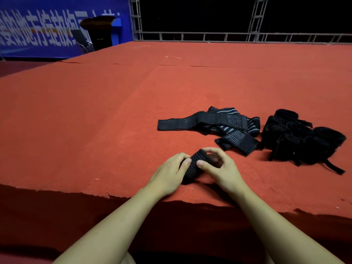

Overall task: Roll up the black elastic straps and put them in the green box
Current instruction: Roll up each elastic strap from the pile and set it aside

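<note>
1. I am curling my left hand (pixel 167 174) around the near end of the rolled strap (pixel 194 166) on the red carpet (pixel 95 121).
2. The roll is looking soft and springy, so I am pinching across its width; its long axis is running near-left to far-right.
3. I am clamping my right hand (pixel 219 168) on its far end.
4. Loose straps (pixel 219 122) are lying beyond, unrolled.

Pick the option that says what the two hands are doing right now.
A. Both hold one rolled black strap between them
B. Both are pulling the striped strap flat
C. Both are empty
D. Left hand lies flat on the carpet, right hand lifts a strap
A: the left hand and the right hand both curl round the same rolled strap, near the red carpet's front edge.
</note>
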Available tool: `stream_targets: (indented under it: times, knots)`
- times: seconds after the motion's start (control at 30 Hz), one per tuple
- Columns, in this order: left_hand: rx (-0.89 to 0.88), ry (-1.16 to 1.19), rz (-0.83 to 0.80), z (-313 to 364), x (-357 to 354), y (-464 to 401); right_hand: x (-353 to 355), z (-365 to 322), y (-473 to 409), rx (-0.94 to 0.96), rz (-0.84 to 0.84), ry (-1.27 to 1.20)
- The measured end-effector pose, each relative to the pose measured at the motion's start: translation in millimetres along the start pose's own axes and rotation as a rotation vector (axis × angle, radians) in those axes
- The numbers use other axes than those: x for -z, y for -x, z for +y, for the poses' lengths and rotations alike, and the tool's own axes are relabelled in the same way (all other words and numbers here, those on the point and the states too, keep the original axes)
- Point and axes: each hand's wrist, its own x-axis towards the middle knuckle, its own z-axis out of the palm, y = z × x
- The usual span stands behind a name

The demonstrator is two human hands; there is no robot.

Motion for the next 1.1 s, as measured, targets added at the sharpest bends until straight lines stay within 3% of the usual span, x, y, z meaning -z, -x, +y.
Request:
stream_targets:
  times: [0.23, 0.4, 0.57, 0.87, 0.93, 1.1]
  knots:
    - [0.137, 0.06, 0.043, 35.2, -26.3, -22.8, 15.0, -14.4, 8.6, -0.089, 0.163, -0.262]
    - [0.188, -0.13, 0.072, 46.0, -42.1, -40.2, 59.6, -21.0, 19.4, 0.024, 0.337, 0.073]
    - [0.223, -0.391, 0.099, 36.9, -53.4, -35.0, 105.8, -24.5, 27.6, 0.011, 0.542, 0.257]
    - [0.207, -0.482, 0.109, 37.6, -57.7, -33.3, 171.4, -11.4, 38.9, -0.064, 0.841, 0.471]
    - [0.21, -0.477, 0.108, 38.3, -57.6, -32.9, 184.1, -9.2, 34.4, -0.116, 0.867, 0.492]
    - [0.208, -0.486, 0.11, 38.6, -58.1, -32.5, 199.8, -3.7, 25.3, -0.284, 0.744, 0.572]
